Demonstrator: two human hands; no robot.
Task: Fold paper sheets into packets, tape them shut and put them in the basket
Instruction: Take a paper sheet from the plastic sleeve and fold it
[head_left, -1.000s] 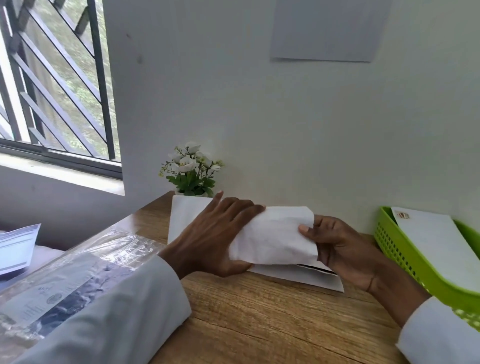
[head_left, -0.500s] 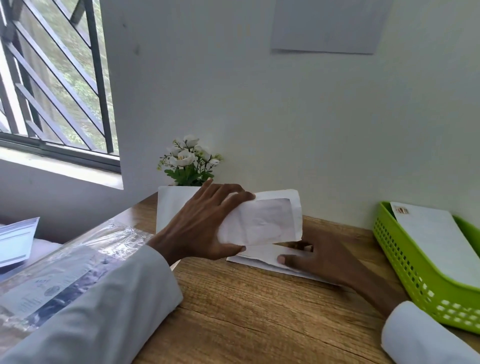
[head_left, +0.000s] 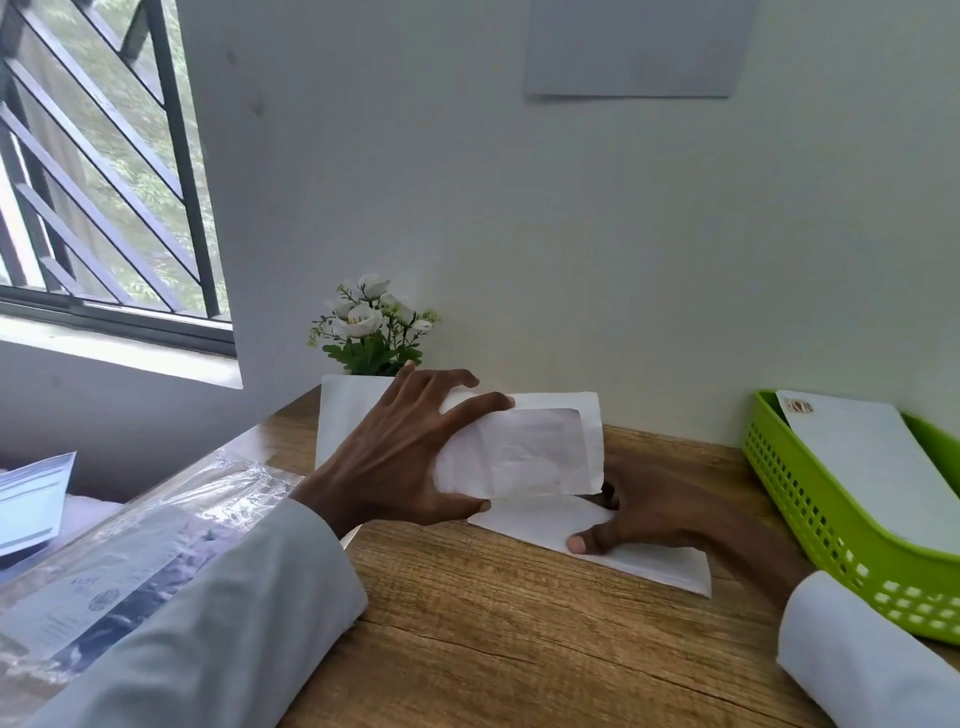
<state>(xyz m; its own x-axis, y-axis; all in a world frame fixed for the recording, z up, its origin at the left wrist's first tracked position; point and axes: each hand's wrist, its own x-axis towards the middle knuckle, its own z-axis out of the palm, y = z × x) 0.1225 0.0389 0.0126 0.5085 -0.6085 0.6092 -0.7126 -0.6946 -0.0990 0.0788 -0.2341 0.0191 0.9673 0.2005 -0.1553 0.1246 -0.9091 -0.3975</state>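
Note:
My left hand (head_left: 395, 462) grips a folded white paper packet (head_left: 524, 452) by its left end and holds it upright just above the wooden table (head_left: 519, 644). My right hand (head_left: 654, 514) lies behind and below the packet, thumb pressed on a flat white paper sheet (head_left: 660, 564) on the table. Its fingers are partly hidden by the packet. A lime-green perforated basket (head_left: 810, 514) stands at the right edge with a white sheet (head_left: 883, 467) inside it.
A white pot of white artificial flowers (head_left: 371, 327) stands against the wall behind my left hand. A clear plastic pack of papers (head_left: 119, 551) lies at the left under my sleeve. A barred window (head_left: 98, 166) is at the upper left.
My right hand let go of the packet's right end and dropped onto the sheet lying on the table. My left hand kept the packet and tilted it upright.

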